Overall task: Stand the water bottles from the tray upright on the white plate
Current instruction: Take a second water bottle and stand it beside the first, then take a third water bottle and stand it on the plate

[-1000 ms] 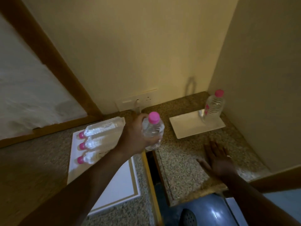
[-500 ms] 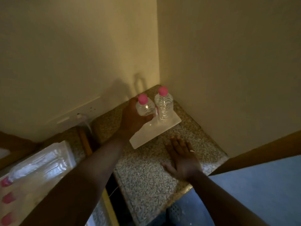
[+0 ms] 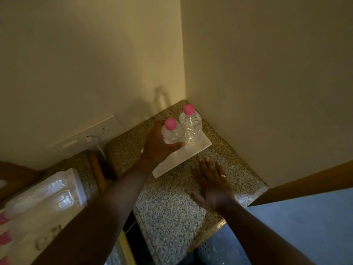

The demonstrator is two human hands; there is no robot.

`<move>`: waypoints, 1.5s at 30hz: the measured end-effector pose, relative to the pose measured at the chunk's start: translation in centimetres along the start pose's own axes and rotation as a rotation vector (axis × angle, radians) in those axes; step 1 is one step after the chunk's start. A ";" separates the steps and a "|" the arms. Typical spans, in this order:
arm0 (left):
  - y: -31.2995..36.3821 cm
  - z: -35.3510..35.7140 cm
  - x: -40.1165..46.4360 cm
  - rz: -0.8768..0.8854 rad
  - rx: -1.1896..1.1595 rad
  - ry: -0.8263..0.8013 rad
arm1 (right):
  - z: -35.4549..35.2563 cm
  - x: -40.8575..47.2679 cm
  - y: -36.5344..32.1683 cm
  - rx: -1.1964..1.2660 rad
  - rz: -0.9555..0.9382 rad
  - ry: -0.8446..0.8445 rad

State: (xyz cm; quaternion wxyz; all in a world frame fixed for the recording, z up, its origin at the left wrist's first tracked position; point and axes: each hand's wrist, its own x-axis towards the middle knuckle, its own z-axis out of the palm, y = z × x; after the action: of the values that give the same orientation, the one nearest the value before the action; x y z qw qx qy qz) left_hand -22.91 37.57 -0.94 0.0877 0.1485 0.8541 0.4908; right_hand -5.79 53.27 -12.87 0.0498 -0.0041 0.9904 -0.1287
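My left hand [image 3: 159, 145] is wrapped around a clear water bottle with a pink cap [image 3: 171, 131], held upright over the white plate [image 3: 172, 165] in the counter's corner. Right beside it a second pink-capped bottle [image 3: 191, 125] stands upright on the plate's far end. My right hand [image 3: 212, 185] lies flat with fingers spread on the speckled counter, just in front of the plate. At the lower left, more bottles [image 3: 38, 199] lie on their sides on the white tray [image 3: 76, 180], pink caps toward me.
Two walls meet right behind the plate. A wall socket [image 3: 89, 135] with a plug sits left of it. A dark gap [image 3: 107, 169] separates the tray's counter from the plate's counter. Blue floor lies at lower right.
My left hand carried the bottle from above the tray across to the plate, beside the standing bottle. The view swung right. My right hand stayed flat on the counter.
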 end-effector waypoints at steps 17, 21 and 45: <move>-7.3 -13.7 -14.7 -0.150 0.287 0.180 | 1.3 -1.3 -5.5 -0.062 -0.091 -0.048; -9.4 -17.9 -19.7 -0.127 0.421 0.188 | 2.7 -2.0 -10.5 -0.034 -0.179 -0.060; -17.4 -25.7 -29.8 -0.367 0.647 0.014 | 4.5 -3.5 -15.9 -0.062 -0.200 -0.060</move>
State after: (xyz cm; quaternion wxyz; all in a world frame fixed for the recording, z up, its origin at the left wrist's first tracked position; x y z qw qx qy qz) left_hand -5.40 -1.71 -2.88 0.1170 0.0098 0.9779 0.1727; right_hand -1.90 36.83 -12.76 0.0663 -0.1084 0.9866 -0.1020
